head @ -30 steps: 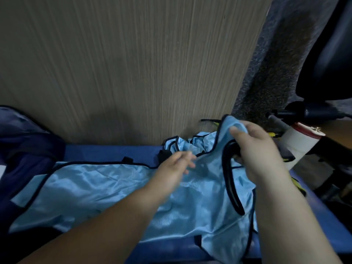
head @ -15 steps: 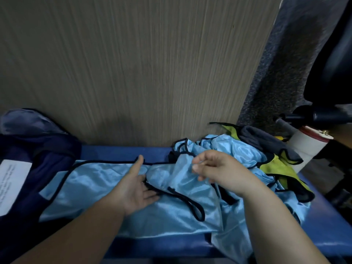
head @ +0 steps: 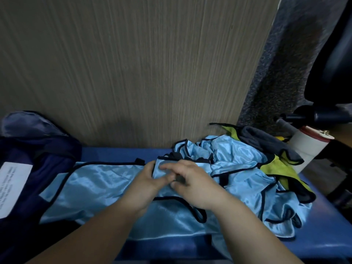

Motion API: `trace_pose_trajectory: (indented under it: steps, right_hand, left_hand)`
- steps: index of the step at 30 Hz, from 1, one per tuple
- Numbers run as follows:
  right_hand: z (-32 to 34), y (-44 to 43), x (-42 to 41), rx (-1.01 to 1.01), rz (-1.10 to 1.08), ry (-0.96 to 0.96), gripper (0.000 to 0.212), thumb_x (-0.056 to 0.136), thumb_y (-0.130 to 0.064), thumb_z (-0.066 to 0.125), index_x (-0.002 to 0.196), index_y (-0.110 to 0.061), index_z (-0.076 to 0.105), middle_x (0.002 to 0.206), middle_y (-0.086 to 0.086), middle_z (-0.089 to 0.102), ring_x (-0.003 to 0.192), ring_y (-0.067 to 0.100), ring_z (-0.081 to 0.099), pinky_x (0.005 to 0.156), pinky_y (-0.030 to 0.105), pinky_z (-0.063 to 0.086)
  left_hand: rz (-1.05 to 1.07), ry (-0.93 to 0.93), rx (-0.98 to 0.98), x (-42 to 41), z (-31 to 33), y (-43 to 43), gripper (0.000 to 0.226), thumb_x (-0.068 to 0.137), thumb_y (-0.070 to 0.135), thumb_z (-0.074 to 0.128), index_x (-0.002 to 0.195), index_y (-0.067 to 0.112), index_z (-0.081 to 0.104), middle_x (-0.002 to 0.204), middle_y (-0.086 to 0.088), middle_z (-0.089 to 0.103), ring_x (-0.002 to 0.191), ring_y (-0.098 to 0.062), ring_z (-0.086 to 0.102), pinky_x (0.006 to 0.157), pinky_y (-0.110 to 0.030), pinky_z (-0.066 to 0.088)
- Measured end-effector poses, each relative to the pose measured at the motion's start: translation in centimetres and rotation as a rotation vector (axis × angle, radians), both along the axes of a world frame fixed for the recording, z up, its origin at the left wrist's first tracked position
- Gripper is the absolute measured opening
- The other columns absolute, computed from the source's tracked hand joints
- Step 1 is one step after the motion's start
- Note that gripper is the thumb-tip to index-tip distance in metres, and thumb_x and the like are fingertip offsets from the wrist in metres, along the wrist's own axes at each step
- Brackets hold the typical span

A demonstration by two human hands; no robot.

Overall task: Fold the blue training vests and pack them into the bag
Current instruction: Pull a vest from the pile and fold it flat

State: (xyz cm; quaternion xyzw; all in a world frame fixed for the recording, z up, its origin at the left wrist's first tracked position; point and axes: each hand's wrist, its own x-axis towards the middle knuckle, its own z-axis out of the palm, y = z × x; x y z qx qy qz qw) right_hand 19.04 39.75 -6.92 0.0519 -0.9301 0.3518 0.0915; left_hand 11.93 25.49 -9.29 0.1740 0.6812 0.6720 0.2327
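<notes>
A light blue training vest with black trim lies spread on the blue bench, its right part folded back over itself. My left hand and my right hand meet at the fold near the vest's top edge, both pinching the folded shoulder part. A crumpled pile of more blue vests lies just right of my hands. The dark navy bag with a white label sits at the far left, touching the vest's left end.
A wood-grain panel rises right behind the bench. Yellow-green and grey vests lie on the pile's far right. A white cylinder with a red cap and black chair parts stand at the right edge.
My right hand brought the vest's shoulder part down from the raised position and folded it leftward. Both hands have now come together on the fold. The camera view shifted slightly.
</notes>
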Motion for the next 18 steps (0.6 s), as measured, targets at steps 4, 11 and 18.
trace_pose_trajectory:
  steps: [4,11,18]
  right_hand:
    - [0.6,0.5,0.3,-0.078,-0.06,-0.046,0.046,0.087,-0.014,0.062,0.12,-0.042,0.045,0.127,-0.013,0.05,0.112,0.002,0.049,0.094,0.02,0.041]
    - [0.9,5.0,1.4,-0.137,-0.424,-0.059,0.013,0.088,-0.02,0.062,0.089,-0.028,0.051,0.089,-0.007,0.062,0.084,0.015,0.059,0.077,0.034,0.048]
    - [0.5,5.3,1.8,-0.012,-0.464,-0.382,0.025,0.082,-0.04,0.073,0.098,-0.029,0.058,0.097,-0.008,0.063,0.086,0.012,0.062,0.08,0.032,0.053]
  left_hand:
    - [0.229,-0.037,-0.017,-0.6,-0.3,-0.3,0.014,0.094,0.013,0.06,0.106,0.018,0.067,0.098,-0.004,0.075,0.093,-0.022,0.071,0.09,-0.043,0.054]
    - [0.334,-0.132,-0.102,-1.6,-1.4,-1.8,0.02,0.089,0.036,0.066,0.091,0.017,0.062,0.098,0.007,0.066,0.095,-0.016,0.059,0.089,-0.043,0.046]
    - [0.392,0.124,-0.199,-2.1,-1.6,-2.5,0.025,0.091,0.028,0.066,0.107,0.043,0.056,0.11,0.003,0.065,0.088,-0.015,0.066,0.084,-0.035,0.052]
